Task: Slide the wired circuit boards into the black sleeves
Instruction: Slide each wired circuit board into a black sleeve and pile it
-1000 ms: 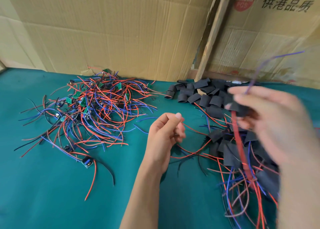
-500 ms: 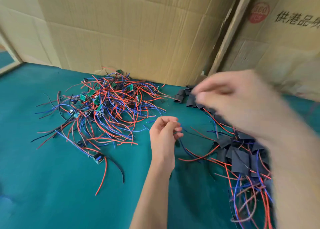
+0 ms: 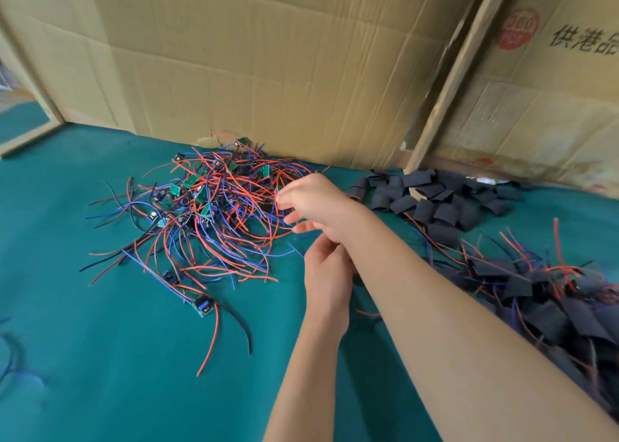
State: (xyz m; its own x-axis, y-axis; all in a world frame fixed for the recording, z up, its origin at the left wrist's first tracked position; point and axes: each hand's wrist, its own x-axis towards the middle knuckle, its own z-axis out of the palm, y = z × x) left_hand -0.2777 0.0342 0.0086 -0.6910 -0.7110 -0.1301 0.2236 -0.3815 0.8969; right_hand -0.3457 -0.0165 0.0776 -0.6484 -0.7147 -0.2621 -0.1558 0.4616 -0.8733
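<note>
The right hand (image 3: 315, 203), in the middle of the frame, reaches across the left arm with loosely spread fingers to the edge of the tangled heap of small green circuit boards with red and blue wires (image 3: 214, 213); whether it already pinches a wire I cannot tell. The left hand (image 3: 326, 274), just below it, looks loosely curled and holds nothing visible. Empty flat black sleeves (image 3: 432, 197) lie at upper right. Sleeved boards (image 3: 549, 294) pile at the right edge. I judge much remains, since the unsleeved heap is large.
</note>
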